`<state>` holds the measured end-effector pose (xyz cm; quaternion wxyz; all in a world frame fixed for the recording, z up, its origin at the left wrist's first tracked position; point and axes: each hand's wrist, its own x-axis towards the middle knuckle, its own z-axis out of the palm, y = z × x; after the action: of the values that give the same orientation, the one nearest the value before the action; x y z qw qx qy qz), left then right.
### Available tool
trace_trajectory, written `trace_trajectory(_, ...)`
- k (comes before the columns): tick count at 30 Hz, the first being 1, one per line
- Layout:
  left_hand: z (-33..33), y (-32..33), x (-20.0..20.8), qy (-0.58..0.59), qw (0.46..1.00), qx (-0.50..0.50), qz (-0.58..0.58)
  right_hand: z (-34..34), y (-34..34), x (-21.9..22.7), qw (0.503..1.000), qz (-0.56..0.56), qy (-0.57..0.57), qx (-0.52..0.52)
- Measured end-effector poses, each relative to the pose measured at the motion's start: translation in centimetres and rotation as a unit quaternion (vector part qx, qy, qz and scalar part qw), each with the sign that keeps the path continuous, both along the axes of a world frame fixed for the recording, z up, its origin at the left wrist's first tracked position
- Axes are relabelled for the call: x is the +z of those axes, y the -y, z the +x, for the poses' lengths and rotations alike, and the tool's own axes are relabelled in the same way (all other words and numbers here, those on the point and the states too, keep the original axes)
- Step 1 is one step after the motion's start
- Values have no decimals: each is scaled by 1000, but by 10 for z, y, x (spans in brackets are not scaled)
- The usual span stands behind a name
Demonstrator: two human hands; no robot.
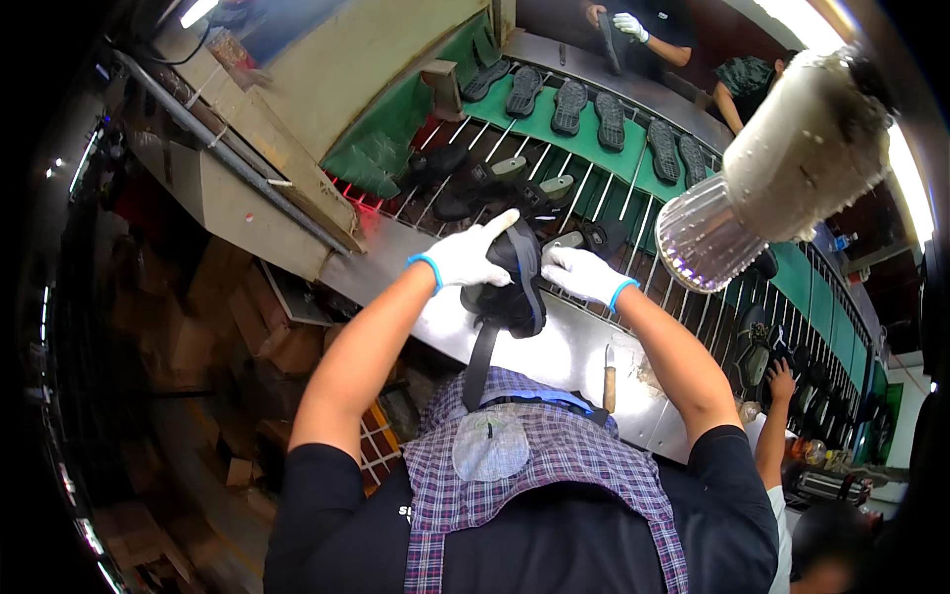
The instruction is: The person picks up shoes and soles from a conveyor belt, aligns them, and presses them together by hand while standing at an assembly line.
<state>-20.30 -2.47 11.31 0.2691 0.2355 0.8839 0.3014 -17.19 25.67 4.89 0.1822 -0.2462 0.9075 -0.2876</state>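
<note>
My left hand, in a white glove with a blue cuff, grips a black shoe held on its side over the metal ledge. The thumb and fingers wrap the shoe's upper, and its dark sole edge faces right. Just right of the sole is my right hand, gloved the same way. Its fingers are curled together close to the sole edge; whatever they hold, if anything, is too small to make out. A knife with a wooden handle lies on the ledge below my right hand.
Beyond the metal ledge runs a rack of metal bars carrying dark shoes. Several soles lie on a green belt behind it. A lamp hangs at upper right. Across the line, a person's gloved hand is beside a sole; another person's hand reaches in at right.
</note>
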Motion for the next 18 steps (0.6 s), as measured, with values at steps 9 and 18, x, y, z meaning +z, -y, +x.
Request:
trace_trajectory(9,-14,-5,-1,-27,996,-56,-60,-17,23,40,995,71,66,-18)
trace_trajectory(18,-2,-2,28,-109,977,-164,-80,19,42,54,988,118,24,-100)
